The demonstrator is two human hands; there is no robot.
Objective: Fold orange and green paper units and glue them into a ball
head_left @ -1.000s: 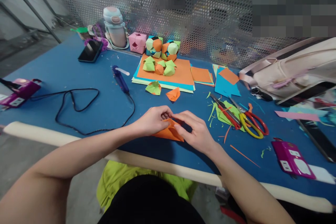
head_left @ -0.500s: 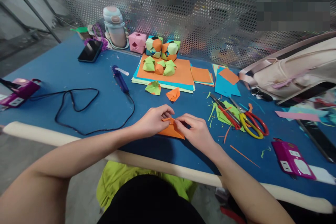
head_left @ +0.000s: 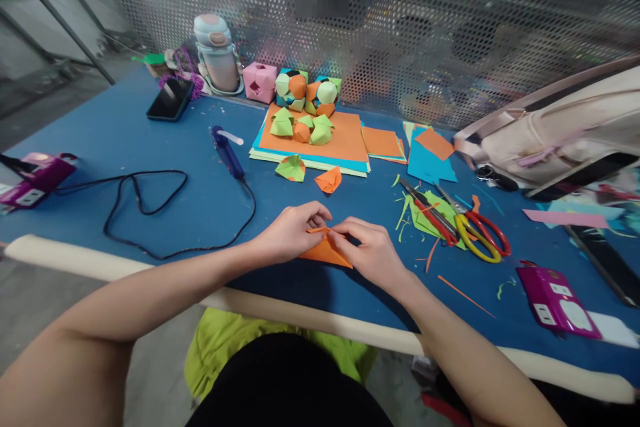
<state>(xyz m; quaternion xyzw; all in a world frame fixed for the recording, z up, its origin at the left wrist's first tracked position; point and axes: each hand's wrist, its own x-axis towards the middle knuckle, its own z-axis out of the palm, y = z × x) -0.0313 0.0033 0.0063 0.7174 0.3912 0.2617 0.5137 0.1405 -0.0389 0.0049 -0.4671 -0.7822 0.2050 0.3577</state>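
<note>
So both hands are busy just below the centre of the frame: the left hand (head_left: 293,233) and right hand (head_left: 371,247) are pinching the same bit of orange paper (head_left: 327,253), fingertips close together along its top edge, with the rest of it low over the table. I'd call that one only part folded; the fingers hide the crease, so can't tell how much is left. Right above the hands, a green folded piece (head_left: 291,169) and an orange folded piece (head_left: 329,180) look shaped already, and more green pieces (head_left: 283,123) sit on the paper stack (head_left: 347,137), upper middle. Behind those, two multicoloured paper shapes (head_left: 323,95) look pretty much put together, same for the pink paper cube (head_left: 259,82). That cube has an opening in its side, but I can't make out anything inside. The bottle (head_left: 219,60), upper left, has its lid on, so no clue what's in it. The pale bag (head_left: 555,130) at the upper right doesn't show its contents either.
</note>
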